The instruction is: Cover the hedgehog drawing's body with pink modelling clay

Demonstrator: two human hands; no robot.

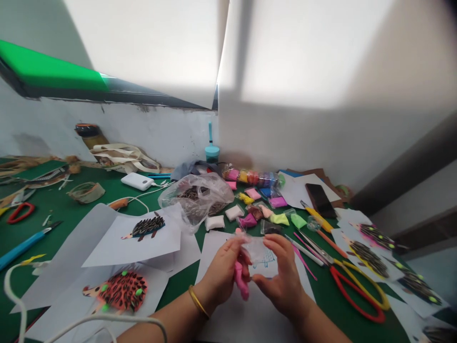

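Observation:
My left hand (pixel 228 267) is closed round a lump of pink modelling clay (pixel 241 281), whose lower end hangs below the fingers. A clear plastic wrapper (pixel 252 247) sticks out from the same hand toward the right. My right hand (pixel 283 274) curves beside it, thumb and fingers apart, with the fingertips close to the wrapper's edge; whether they touch it is unclear. Below both hands lies a white sheet of paper (pixel 210 252) with a blue line drawing (pixel 264 259), partly covered by the hands.
Small clay packets (pixel 233 213) lie behind the sheet, beside a plastic bag of striped seeds (pixel 196 197). Scissors (pixel 352 281), a utility knife (pixel 317 216) and a phone (pixel 320 200) are at right. Seed-covered hedgehog pictures (pixel 121 290) lie on both sides. A white cable (pixel 107 324) crosses the front left.

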